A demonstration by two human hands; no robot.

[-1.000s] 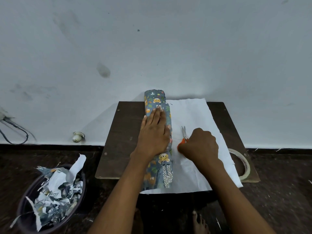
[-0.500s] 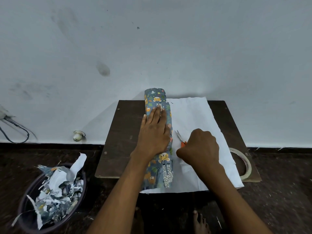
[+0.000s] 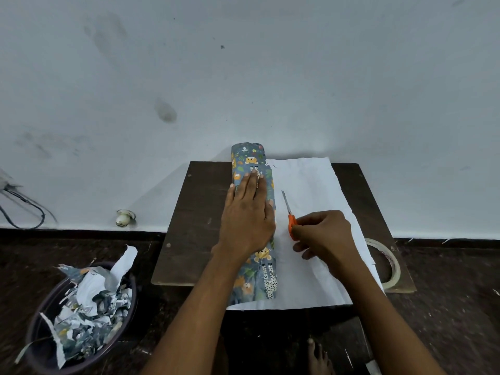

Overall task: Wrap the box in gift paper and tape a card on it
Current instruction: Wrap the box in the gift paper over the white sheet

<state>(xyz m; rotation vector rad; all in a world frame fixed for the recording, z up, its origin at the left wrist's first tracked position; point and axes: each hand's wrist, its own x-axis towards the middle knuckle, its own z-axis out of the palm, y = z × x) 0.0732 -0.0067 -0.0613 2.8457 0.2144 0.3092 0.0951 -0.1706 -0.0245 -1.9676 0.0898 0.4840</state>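
Scissors [image 3: 288, 209] that were half hidden under the right hand [image 3: 323, 236] half a second ago now lie more in view: the blades point away along the white side of the gift paper [image 3: 305, 190], nearly closed, and the right hand has drawn back a little. Its fingers curl round the orange handles. The left hand [image 3: 247, 220] has stayed put, fingers straight and pressed flat on the box [image 3: 253, 277], which lies lengthwise on the surface [image 3: 200, 212], already rolled in the printed paper. The step in hand looks like trimming the loose sheet just beside the box. Next, the blades need to open and bite along a straight line close to the box while the left hand keeps it from rolling. A tape roll [image 3: 389, 263] waits at the right edge.
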